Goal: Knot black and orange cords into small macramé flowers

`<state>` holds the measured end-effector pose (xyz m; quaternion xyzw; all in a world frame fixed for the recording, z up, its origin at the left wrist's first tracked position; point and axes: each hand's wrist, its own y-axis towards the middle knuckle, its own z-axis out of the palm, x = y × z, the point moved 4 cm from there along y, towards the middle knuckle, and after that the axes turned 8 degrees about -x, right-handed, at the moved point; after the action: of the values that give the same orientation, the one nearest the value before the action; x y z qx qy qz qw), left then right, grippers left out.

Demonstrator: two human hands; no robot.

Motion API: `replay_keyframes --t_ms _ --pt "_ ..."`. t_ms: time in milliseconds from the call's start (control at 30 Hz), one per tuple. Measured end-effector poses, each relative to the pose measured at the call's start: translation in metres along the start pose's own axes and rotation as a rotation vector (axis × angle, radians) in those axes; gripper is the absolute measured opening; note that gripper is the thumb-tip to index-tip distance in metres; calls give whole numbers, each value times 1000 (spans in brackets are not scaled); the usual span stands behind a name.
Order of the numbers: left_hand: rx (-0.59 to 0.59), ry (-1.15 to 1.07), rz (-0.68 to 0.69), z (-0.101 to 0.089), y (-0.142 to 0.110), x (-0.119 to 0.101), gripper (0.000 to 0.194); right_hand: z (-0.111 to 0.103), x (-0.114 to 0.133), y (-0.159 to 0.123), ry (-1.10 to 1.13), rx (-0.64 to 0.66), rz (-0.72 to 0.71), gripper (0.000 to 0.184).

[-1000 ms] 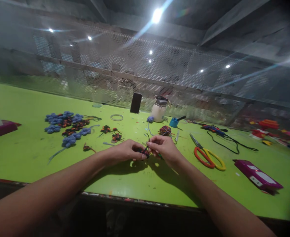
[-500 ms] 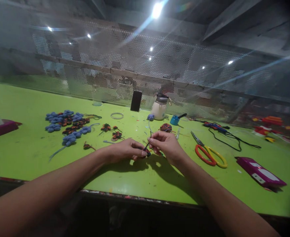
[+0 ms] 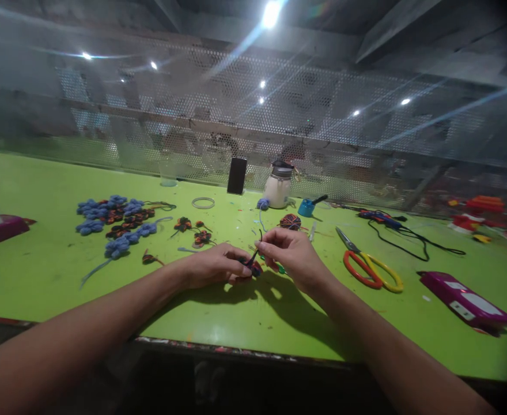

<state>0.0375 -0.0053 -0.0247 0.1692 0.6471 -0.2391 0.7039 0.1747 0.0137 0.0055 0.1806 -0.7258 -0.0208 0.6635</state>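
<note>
My left hand (image 3: 212,266) is closed on a small crocheted piece (image 3: 256,270) in dark and red yarn, mostly hidden by the fingers. A dark yarn strand (image 3: 252,259) rises from it, and my right hand (image 3: 291,252) pinches that strand between thumb and forefinger. Below the right hand's fingers shows a thin green tool (image 3: 282,269), perhaps a crochet hook; its rest is covered. Behind the right hand lies a ball of multicoloured yarn (image 3: 290,222). Left of my hands are small orange-and-black crocheted flowers (image 3: 202,237).
Blue crocheted flowers (image 3: 117,247) lie in a group on the left of the green table (image 3: 219,328). Scissors (image 3: 361,265) and a purple power strip (image 3: 467,302) are at right. At the back stand a phone (image 3: 237,176), a bottle (image 3: 278,190) and a blue pot (image 3: 307,207).
My right hand has shifted very slightly left, still pinching the strand. The left hand keeps hold of the crocheted piece. The view has turned a little.
</note>
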Motion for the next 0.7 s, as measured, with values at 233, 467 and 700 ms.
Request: replay_keyframes --t_ms 233,467,700 --pt "6 58 23 -4 1 1 17 4 0 -3 37 42 60 20" --pt "-40 54 177 -1 1 -9 29 4 2 -4 54 23 80 21" --pt "-96 178 213 -3 4 -6 27 2 1 -2 14 -20 112 20"
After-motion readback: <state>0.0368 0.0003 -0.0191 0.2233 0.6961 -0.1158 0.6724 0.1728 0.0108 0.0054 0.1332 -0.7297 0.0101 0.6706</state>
